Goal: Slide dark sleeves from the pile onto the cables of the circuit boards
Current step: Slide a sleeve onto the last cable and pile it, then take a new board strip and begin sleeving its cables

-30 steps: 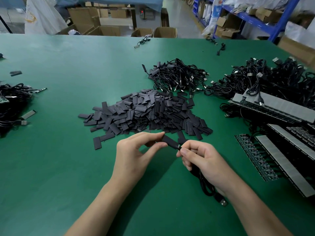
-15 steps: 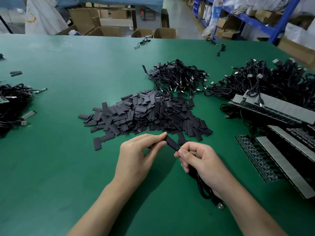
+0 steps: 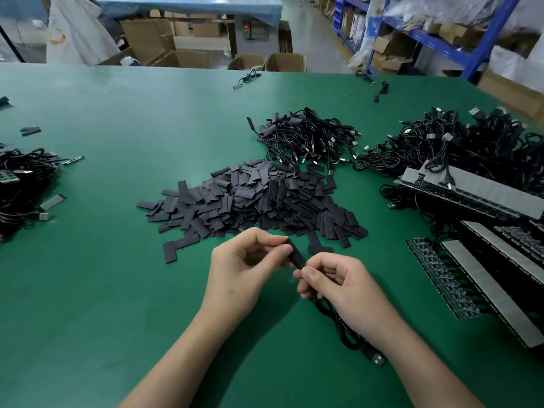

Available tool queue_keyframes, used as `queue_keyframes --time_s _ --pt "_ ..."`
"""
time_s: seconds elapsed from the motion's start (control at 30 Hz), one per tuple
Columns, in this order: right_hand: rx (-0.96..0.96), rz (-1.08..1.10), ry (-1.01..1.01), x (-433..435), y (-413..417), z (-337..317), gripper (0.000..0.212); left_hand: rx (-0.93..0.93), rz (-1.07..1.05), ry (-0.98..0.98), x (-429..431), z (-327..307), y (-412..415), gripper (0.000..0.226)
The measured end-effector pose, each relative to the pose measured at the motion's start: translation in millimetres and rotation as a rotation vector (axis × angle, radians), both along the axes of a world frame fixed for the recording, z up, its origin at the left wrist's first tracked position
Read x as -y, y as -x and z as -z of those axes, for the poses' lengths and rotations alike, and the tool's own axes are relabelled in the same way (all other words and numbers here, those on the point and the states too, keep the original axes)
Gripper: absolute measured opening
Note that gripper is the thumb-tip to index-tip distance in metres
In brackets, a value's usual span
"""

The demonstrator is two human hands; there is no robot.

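A big pile of flat dark sleeves (image 3: 256, 201) lies in the middle of the green table (image 3: 103, 290). Just in front of it my left hand (image 3: 244, 272) pinches one dark sleeve (image 3: 296, 256) between thumb and fingers. My right hand (image 3: 338, 287) pinches the end of a black cable (image 3: 341, 325) right at the sleeve's lower opening. The cable loops under my right wrist and ends in a USB plug (image 3: 378, 358). Whatever sits at the cable's tip is hidden by my fingers.
Rows of circuit boards (image 3: 459, 278) with grey strips lie at the right, tangled black cables (image 3: 471, 142) behind them. Another bundle of sleeved cables (image 3: 309, 139) sits behind the pile. More cables (image 3: 20, 184) lie at the left edge. Cardboard boxes and blue shelving stand beyond the table.
My hands have closed together a little; the sleeve has gone further onto the cable end, and both hands have shifted slightly away from me.
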State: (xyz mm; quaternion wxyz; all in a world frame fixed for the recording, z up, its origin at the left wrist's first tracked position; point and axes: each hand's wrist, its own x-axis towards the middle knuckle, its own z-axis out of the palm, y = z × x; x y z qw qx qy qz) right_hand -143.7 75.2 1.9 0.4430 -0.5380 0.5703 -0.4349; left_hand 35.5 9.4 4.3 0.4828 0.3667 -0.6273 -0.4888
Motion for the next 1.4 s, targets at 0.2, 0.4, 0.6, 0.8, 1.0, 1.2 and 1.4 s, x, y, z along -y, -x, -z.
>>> queue_keyframes --time_s 0.2,0.4,0.6,0.8,1.0,1.2,1.4 --pt "-0.451 0.073 0.131 -2.9 13.1 -7.3 0.016 -0.313 -0.096 -0.214 7.9 -7.1 -6.4 0.010" --pt "-0.486 0.061 0.049 -4.4 10.1 -5.8 0.020 -0.370 -0.129 -0.283 11.4 -7.0 -8.3 0.024" --pt "-0.354 0.288 0.106 37.5 23.5 -48.5 0.022 -0.296 -0.104 -0.250 14.0 -6.5 -8.6 0.034" --pt "-0.668 0.454 0.161 164.4 54.4 -105.0 0.027 -0.184 -0.042 -0.194 10.7 -2.9 -5.3 0.029" --pt "-0.592 0.563 0.030 260.3 71.4 -121.6 0.023 -0.149 0.008 -0.163 10.4 -0.5 -5.3 0.027" --pt "-0.749 0.448 0.076 220.9 61.0 -79.3 0.040 -0.110 0.014 -0.131 11.1 -1.9 -5.7 0.023" --pt "-0.788 0.360 0.179 114.9 51.3 -48.2 0.018 0.141 0.065 0.062 3.9 -1.4 -4.3 0.044"
